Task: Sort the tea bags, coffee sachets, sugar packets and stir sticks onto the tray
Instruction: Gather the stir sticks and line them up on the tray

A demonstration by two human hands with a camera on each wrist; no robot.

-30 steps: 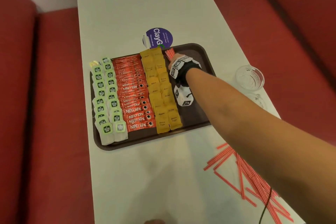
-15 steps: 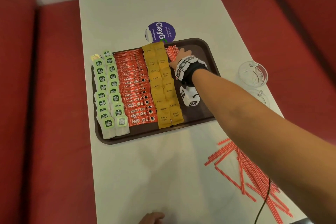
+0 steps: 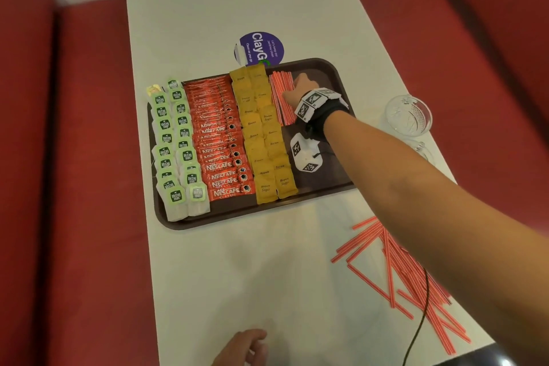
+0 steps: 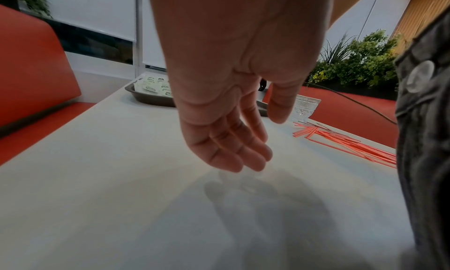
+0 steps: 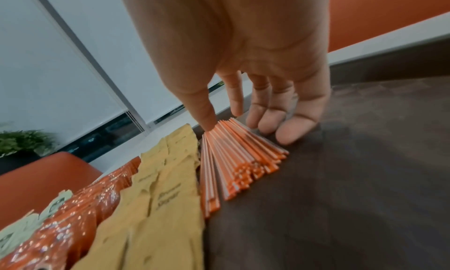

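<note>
Stir sticks [image 3: 281,98] lie in a neat bundle on the brown tray [image 3: 338,80], just beside the yellow sugar packets [image 3: 264,134]. The right hand [image 3: 300,88] is down on this bundle: the thumb touches its far end at the side of the sugar, and the other fingers [image 5: 289,128], almost straight, stand on the tray at the other side of the sticks. It does not grip them; the fingers are relaxed and a little apart. On the tray, further to the left, are the red coffee sachets [image 3: 217,140] in one long column and the green tea bags [image 3: 175,142] in two columns. More stir sticks, the loose ones [image 3: 416,276], lie scattered on the white bench [image 3: 237,276] near the right forearm, outside the tray. The left hand [image 4: 226,104] hovers low over the near part of the bench, palm down, fingers loosely extended and holding nothing. A glass cup [image 3: 408,116] stands on the bench right of the tray.
</note>
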